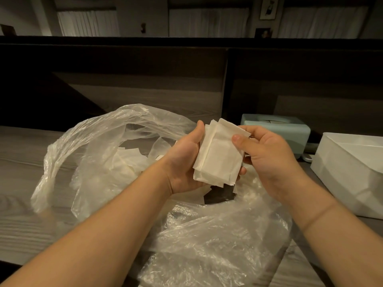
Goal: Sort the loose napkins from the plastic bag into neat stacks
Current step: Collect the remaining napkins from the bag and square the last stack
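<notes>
Left hand (pixel 186 160) is cradling a small stack of napkins (pixel 219 156) above the plastic bag (pixel 207 245) mid-table, fingers curled beneath, while right hand (pixel 267 160) is pinching the skewed top sheet; best squaring edges flush before setting down.

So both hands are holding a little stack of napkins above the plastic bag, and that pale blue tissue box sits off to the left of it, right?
Not quite. The head view shows the pale blue tissue box to the right, beside a white box. The rest holds: the left hand and right hand hold the stack of napkins above the plastic bag.
</notes>
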The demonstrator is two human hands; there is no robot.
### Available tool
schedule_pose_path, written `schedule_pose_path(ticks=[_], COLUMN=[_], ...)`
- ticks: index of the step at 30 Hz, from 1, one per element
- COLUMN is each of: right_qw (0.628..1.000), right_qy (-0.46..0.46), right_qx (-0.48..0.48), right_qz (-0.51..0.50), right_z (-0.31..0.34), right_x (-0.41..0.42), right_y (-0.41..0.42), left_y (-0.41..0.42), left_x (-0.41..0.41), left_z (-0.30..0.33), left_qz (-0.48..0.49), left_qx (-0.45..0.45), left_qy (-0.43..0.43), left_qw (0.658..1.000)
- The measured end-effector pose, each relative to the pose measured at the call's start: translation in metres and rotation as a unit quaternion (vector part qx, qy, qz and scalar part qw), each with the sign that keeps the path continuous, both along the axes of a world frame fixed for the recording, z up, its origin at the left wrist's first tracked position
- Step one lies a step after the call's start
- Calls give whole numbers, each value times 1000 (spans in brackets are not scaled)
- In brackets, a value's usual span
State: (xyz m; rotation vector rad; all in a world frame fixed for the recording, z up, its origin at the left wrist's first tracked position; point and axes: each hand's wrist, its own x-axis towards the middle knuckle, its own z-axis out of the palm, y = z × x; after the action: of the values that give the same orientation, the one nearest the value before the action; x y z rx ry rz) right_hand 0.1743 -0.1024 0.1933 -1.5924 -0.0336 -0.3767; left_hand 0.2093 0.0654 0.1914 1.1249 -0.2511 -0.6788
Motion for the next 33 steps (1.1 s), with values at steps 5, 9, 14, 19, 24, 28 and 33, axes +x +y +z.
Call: schedule_pose_path(ticks=[5, 9, 14, 19, 24, 28, 33], right_qw=[1000, 999, 999, 999, 975, 977, 978], right_qy=[19, 40, 36, 30, 68, 121, 127], right_qx=[-6, -7, -7, 9, 198, 159, 163], right_qz=[1, 6, -13, -28, 73, 76, 32], right_z=[0, 1, 1, 5, 14, 8, 1], right_x=[-1, -1, -1, -3, -8, -9, -6], right_y=[-1, -1, 0, 0, -1, 7, 13], left_y=[1, 1, 0, -1, -2, -2, -3], left_x=[2, 2, -1, 0, 2, 1, 0], left_z=[0, 1, 3, 2, -1, -1, -2], left_qz=[16, 24, 30, 56, 54, 14, 5], left_qx=[6, 13, 21, 27, 14, 20, 40], left_qy=[10, 12, -1, 13, 27, 26, 15], left_qw=[1000, 1000, 999, 998, 998, 999, 999])
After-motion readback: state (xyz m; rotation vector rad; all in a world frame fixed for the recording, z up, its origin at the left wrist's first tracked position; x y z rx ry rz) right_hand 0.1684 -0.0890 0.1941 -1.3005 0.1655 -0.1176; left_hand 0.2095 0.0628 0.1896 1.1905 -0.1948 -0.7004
